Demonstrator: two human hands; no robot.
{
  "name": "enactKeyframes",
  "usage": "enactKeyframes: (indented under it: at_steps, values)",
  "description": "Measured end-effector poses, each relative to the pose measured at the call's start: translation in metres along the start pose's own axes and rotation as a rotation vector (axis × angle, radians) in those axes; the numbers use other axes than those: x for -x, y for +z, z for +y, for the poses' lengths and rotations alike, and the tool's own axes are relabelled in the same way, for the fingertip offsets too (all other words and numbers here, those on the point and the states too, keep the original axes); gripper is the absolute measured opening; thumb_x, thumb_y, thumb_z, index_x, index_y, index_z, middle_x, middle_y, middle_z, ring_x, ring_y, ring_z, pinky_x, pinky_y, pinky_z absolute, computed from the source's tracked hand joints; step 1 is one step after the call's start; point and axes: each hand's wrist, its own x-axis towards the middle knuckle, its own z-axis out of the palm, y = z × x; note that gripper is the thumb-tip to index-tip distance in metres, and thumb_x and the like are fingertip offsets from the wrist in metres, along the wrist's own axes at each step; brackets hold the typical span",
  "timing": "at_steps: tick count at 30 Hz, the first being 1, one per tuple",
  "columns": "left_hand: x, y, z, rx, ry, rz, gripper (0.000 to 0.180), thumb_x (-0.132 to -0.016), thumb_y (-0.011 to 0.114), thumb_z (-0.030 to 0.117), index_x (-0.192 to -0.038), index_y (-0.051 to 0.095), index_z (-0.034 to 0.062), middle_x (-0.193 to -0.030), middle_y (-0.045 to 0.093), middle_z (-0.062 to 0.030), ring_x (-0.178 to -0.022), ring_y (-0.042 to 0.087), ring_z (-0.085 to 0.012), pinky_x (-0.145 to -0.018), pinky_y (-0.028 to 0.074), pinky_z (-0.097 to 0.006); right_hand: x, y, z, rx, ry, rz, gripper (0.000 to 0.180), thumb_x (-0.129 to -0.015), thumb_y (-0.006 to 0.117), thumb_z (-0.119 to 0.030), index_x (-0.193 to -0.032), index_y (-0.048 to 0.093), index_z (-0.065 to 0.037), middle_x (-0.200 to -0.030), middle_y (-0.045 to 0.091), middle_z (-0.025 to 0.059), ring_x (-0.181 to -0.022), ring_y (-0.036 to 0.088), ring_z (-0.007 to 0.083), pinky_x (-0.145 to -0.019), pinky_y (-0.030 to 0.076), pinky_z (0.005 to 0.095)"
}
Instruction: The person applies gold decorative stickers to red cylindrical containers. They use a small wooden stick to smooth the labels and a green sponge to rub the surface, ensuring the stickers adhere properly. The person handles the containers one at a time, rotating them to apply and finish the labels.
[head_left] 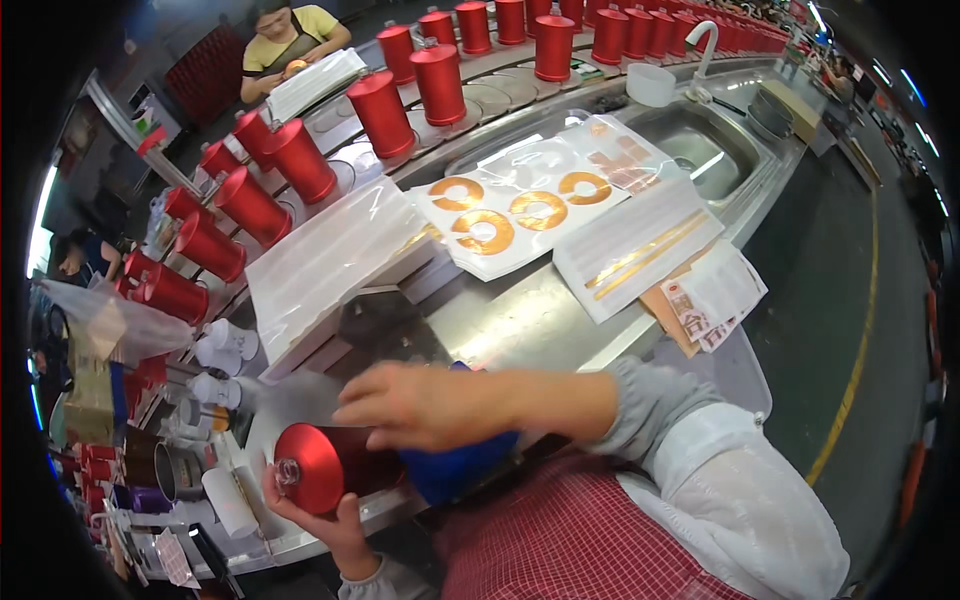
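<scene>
At a steel workbench (pixel 520 320) that curves away to the far right toward a sink (pixel 700 150), you sit with a red metal canister (pixel 325 465) cradled near your lap; rows of matching red canisters (pixel 380 110) stand upright along the far left of the bench, mouths down on round pads, spaced apart so that each can be lifted singly; a flat stack of clear sleeves (pixel 330 260) lies in the middle of the bench within your reach, and beside it to the right a sheet of gold ring-shaped decals (pixel 520 215) lies face up, so the pieces can be picked off; a narrower white packet with gold strips (pixel 635 245) sits to their right at the bench edge. Your right hand (pixel 430 405) crosses over the canister from the right, palm down, fingers extended and loosely spread, apparently resting on its upper side with a blue cloth (pixel 465 465) beneath the wrist; whether it grips anything I cannot tell. Your left hand (pixel 320 520) cups the canister from below, fingers curled round its near end to steady it. The canister lies on its side, long axis running left to right, its round capped end pointing left and slightly toward you.
</scene>
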Motion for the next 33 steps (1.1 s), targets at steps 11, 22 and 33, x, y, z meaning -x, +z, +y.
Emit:
enactKeyframes:
  at_steps: [11, 22, 33]
  values:
    - [0.024, -0.017, -0.034, -0.174, -0.007, 0.062, 0.093, -0.073, 0.064, 0.042, -0.145, 0.025, -0.0022, -0.146, 0.031, -0.0205, -0.138, 0.031, -0.0352, -0.114, 0.026, -0.049, 0.176, -0.25, 0.16, 1.136, 1.371, -0.027, 0.027, -0.086, 0.062, -0.024, -0.112, 0.069, -0.018, -0.13, 0.052, 0.0104, -0.125, 0.048, 0.0302, -0.091, 0.046, 0.056]
    - [0.018, -0.001, -0.036, -0.257, -0.105, 0.217, 0.113, -0.066, 0.07, 0.07, -0.142, 0.027, -0.0014, -0.139, 0.036, -0.0188, -0.131, 0.039, -0.0334, -0.108, 0.034, -0.047, 0.099, -0.302, 0.275, 0.95, 0.972, -0.022, 0.052, -0.073, 0.077, -0.039, -0.119, 0.064, -0.017, -0.133, 0.048, 0.0129, -0.122, 0.048, 0.0347, -0.098, 0.044, 0.047]
    - [0.025, -0.003, -0.027, -0.34, -0.084, 0.21, 0.113, -0.063, 0.076, 0.067, -0.14, 0.03, -0.001, -0.135, 0.039, -0.0171, -0.127, 0.043, -0.0314, -0.106, 0.037, -0.045, 0.066, -0.315, 0.288, 1.193, 0.857, -0.135, 0.021, -0.076, 0.073, -0.031, -0.084, 0.07, -0.011, -0.111, 0.058, 0.0125, -0.107, 0.057, 0.0345, -0.087, 0.049, 0.044]
